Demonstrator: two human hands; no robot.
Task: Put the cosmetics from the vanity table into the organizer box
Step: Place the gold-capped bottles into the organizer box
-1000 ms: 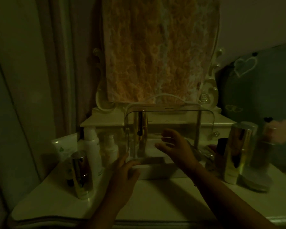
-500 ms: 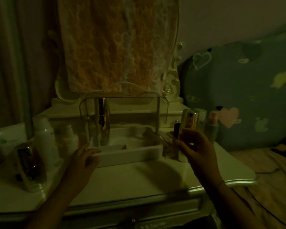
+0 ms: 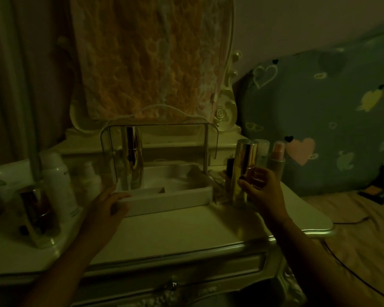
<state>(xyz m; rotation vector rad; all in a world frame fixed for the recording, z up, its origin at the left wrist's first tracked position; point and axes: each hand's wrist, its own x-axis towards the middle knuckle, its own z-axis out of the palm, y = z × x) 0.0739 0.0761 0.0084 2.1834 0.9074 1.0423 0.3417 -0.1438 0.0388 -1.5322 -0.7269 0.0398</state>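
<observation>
I'm gripping the gold bottle [image 3: 245, 165] mid-body, right hand [image 3: 262, 189].
Judging it slick, rigid; left hand [image 3: 106, 207] resting loose on organizer box [image 3: 171, 194].

Box top: organizer box [image 3: 164, 197] is open from the front and above; right part of its large compartment is bare.
Box, back left: upright gold bottle [image 3: 133, 156] fills that corner.
Behind box: clear lid [image 3: 160, 138] stands raised and bars the rear.
Front left rim: left hand [image 3: 106, 207] rests on it.
Right of box: tight cluster of tall gold bottle [image 3: 245, 160], gripped by right hand [image 3: 262, 189], with pink-topped bottle [image 3: 276, 158] behind.
Left of box: white bottle [image 3: 58, 185] and gold jar [image 3: 34, 209] crowd that side.
Table front: bare strip of vanity table [image 3: 175, 229] between the forearms.
</observation>
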